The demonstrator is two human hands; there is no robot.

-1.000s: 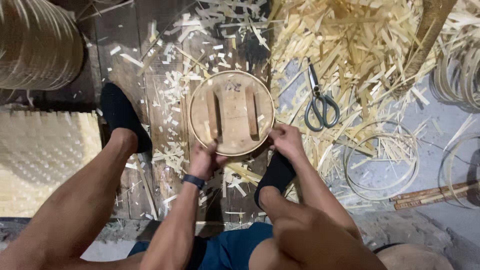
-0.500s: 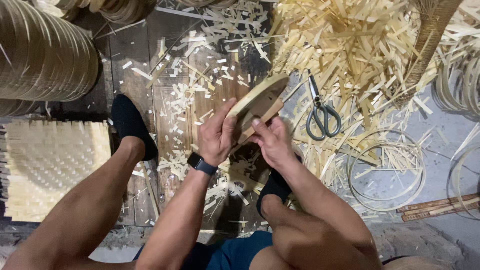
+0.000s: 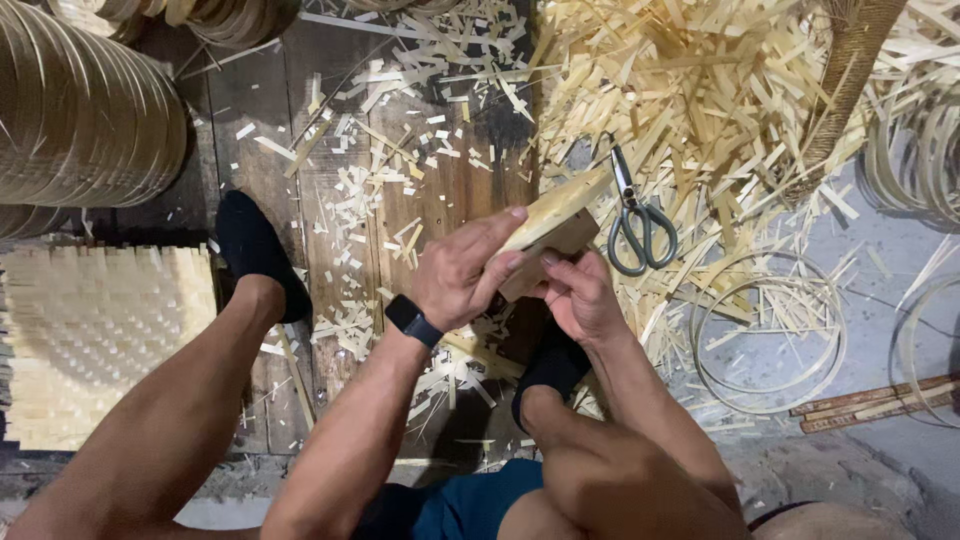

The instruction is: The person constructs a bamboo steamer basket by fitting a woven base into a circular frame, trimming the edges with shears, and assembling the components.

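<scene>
change: round pale wooden disc mould with bamboo rim is now standing tilted on edge, seen almost edge-on; a second ago it was lying flat and face-up between the feet, so the hands are turning it over, a move to its rim or other face, as I judge it
far left: stack of coiled tan bamboo strip hoops is sitting at the upper left; flat woven pale bamboo mat is lying below it
left foot: black sock is resting on the dark wooden plank floor, same spot as before
left hand: wearing a black wrist watch, fingers are wrapping over the near side of the disc, thumb lying along its top edge, clamped on it
right hand: gripping the disc's lower edge from beneath, closed on it, touching the left hand
disc place: held up off the floor, above the right foot, just beside the scissors
scissors: grey metal scissors are lying shut on the heap of pale bamboo offcuts, unmoved
right: loose thin bamboo rings are lying on the grey concrete
packages, labels, signs: none visible anywhere
</scene>
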